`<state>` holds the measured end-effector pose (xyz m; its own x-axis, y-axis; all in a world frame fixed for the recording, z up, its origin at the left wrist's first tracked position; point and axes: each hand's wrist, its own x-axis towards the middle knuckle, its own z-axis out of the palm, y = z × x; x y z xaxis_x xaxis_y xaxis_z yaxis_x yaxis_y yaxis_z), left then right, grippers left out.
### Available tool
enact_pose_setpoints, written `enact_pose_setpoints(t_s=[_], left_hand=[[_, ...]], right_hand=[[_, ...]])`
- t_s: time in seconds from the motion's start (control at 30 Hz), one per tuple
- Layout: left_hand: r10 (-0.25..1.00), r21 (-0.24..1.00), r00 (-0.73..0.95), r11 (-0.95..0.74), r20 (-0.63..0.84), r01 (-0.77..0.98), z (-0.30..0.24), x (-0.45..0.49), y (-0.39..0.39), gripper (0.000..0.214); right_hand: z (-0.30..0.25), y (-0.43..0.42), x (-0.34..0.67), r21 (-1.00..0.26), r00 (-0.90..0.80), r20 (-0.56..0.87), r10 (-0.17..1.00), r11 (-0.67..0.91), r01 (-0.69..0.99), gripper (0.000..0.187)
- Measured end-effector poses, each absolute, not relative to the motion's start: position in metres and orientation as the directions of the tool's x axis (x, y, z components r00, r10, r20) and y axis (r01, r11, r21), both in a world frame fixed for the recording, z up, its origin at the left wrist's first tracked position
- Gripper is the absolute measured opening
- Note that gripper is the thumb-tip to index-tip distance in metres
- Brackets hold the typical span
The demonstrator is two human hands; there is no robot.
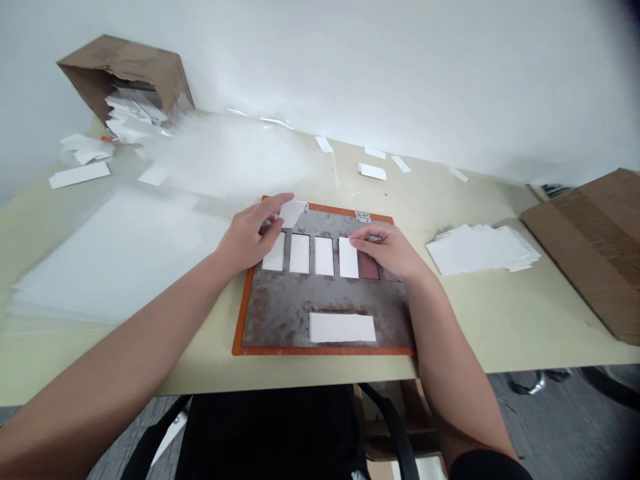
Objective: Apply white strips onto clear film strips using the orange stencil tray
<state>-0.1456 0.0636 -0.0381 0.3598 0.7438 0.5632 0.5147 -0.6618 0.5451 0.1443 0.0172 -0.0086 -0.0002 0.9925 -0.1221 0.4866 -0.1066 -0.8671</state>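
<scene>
My left hand (247, 233) is closed on a few white cards (291, 215) above the upper left of a hinged board. The board has an orange base (243, 313) and a grey metal plate (280, 307) with a row of rectangular windows. White cards lie in the left windows, partly covered by my left hand at the far left. My right hand (387, 252) pinches the upper right corner of a white card (349, 259) in the fourth window. Beside it a reddish-brown window (370, 267) shows, partly under that hand. A stack of white strips (343, 328) rests on the plate's lower part.
Translucent sheets (120, 260) cover the table's left side. A cardboard box (173, 77) with white pieces stands at the back left. White cards (480, 248) are piled at right beside another cardboard box (595, 240). Loose white cards (373, 171) lie near the wall.
</scene>
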Motion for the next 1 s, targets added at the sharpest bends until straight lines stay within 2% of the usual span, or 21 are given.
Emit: enact_pose_setpoints(t_s=[0.47,1.0], left_hand=[[0.741,0.544,0.362,-0.665,0.565,0.512,-0.038,-0.146,0.064,0.041],[0.756,0.549,0.359,-0.648,0.547,0.528,-0.038,-0.145,0.064,0.042]], right_hand=[[-0.016,0.019,0.146,-0.827,0.000,-0.076,0.997,-0.063,0.558,0.024],[-0.012,0.017,0.142,-0.791,0.013,-0.070,0.997,-0.063,0.608,0.027]])
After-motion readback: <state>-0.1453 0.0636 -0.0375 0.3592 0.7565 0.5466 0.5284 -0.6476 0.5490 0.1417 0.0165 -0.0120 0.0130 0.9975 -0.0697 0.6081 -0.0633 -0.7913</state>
